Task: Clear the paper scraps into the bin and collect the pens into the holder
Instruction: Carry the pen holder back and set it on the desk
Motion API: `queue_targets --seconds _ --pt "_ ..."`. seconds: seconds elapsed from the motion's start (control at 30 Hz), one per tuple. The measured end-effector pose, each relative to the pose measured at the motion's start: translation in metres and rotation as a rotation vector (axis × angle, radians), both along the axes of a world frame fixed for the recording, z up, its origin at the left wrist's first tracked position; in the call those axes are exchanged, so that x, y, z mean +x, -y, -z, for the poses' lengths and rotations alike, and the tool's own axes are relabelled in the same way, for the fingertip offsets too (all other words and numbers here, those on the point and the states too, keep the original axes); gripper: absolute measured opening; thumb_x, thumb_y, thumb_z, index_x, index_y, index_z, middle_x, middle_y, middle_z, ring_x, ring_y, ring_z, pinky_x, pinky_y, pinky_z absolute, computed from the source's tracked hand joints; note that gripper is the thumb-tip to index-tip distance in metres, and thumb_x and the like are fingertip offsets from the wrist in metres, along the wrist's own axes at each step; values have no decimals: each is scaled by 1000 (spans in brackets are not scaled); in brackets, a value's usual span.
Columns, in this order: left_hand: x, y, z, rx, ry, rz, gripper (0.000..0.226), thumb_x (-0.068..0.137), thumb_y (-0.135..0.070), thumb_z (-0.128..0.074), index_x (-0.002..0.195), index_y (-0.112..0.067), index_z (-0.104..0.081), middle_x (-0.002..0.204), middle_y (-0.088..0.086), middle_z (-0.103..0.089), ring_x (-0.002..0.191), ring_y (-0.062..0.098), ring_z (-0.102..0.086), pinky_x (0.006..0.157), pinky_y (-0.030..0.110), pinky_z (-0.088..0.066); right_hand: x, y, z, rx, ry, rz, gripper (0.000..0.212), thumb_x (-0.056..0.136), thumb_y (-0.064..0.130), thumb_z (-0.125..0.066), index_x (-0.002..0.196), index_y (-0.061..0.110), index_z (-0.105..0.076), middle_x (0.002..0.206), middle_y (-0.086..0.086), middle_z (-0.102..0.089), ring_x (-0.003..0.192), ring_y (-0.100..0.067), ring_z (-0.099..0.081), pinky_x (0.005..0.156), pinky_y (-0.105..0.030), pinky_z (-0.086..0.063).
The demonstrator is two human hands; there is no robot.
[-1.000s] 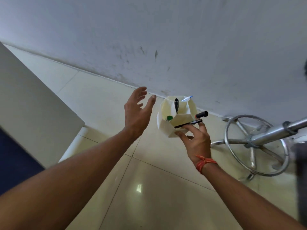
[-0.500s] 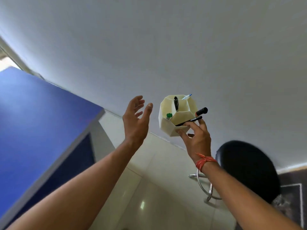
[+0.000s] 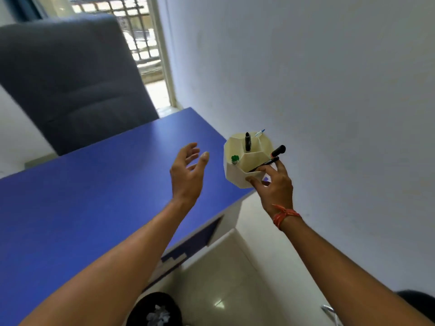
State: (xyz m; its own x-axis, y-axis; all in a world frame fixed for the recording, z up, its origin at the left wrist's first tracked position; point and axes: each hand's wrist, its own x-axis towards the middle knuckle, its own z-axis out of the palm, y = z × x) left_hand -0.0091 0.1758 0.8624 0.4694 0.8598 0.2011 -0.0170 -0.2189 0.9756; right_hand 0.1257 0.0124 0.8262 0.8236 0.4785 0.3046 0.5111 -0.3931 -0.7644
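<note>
My right hand [image 3: 274, 187] grips a cream faceted pen holder [image 3: 237, 171] from below, held in the air over the right corner of the blue desk [image 3: 82, 196]. A black pen [image 3: 266, 163] is pinched against the holder's rim by the same fingers. Inside stand a black marker [image 3: 247, 141], a green-capped pen [image 3: 235, 159], a clear blue-tipped pen [image 3: 259, 132] and a black-capped marker [image 3: 278, 151]. To the holder's left my left hand [image 3: 188, 172] hovers with fingers spread, holding nothing. A black bin [image 3: 155, 310] with crumpled white paper scraps [image 3: 158, 316] sits at the bottom edge.
A grey upholstered chair [image 3: 70, 76] stands behind the desk. A white wall [image 3: 329, 90] runs along the right. A barred window or door [image 3: 136, 31] lies at the back. Pale floor tiles [image 3: 226, 278] show beside the desk, and a dark stool edge [image 3: 416, 298] at the lower right.
The view has swung up from the floor and stool to the desk and chair. Both hands keep the same pose, the right still carrying the holder and pen.
</note>
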Motion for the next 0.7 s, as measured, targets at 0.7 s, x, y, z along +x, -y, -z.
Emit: queue_targets --seconds 0.7 --pt "-112 -199 85 -125 -167 -182 44 89 -31 -71 128 -14 -61 119 4 -69 110 16 -66 80 11 -49 -118 -250 94 -223 -144 -183 22 74 28 -80 90 16 -74 123 -7 -56 98 -25 -60 79 -32 -54"
